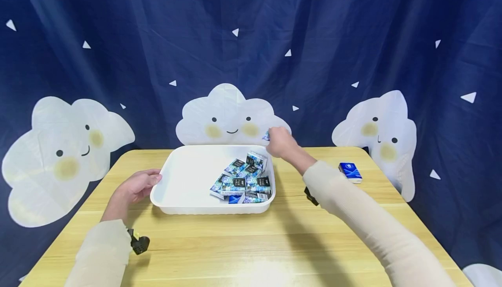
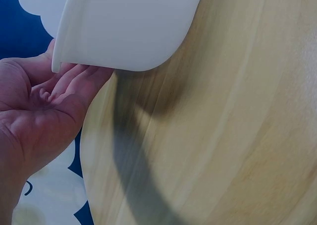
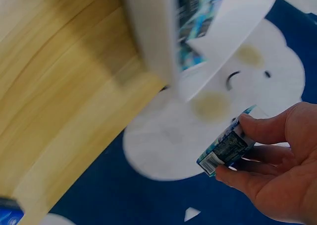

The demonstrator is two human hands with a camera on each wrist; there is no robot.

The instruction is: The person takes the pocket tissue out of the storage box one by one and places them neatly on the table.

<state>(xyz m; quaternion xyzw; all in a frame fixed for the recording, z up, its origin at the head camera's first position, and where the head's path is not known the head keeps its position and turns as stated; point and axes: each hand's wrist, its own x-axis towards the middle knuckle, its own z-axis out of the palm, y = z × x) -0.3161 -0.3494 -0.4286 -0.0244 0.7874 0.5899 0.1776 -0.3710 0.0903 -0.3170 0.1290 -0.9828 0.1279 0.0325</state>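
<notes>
A white plastic tray (image 1: pixel 188 178) sits on the table, with several small pocket tissue packs (image 1: pixel 234 185) in blue-green wrappers with black labels heaped at its right end. My left hand (image 1: pixel 138 186) grips the tray's left edge. In the left wrist view, the fingers (image 2: pixel 74 84) reach under the rim and the thumb is mostly hidden behind it. Up over the tray's back right corner, my right hand (image 1: pixel 281 142) pinches one more tissue pack (image 3: pixel 228 144) between thumb and fingers; its barcode shows in the right wrist view.
A dark blue pack (image 1: pixel 351 172) lies apart on the right side of the wooden table (image 1: pixel 219 243). Part of another blue pack (image 1: pixel 235 199) shows under the heap. Behind the table hangs a navy curtain (image 1: pixel 251 60) with clouds and white triangles.
</notes>
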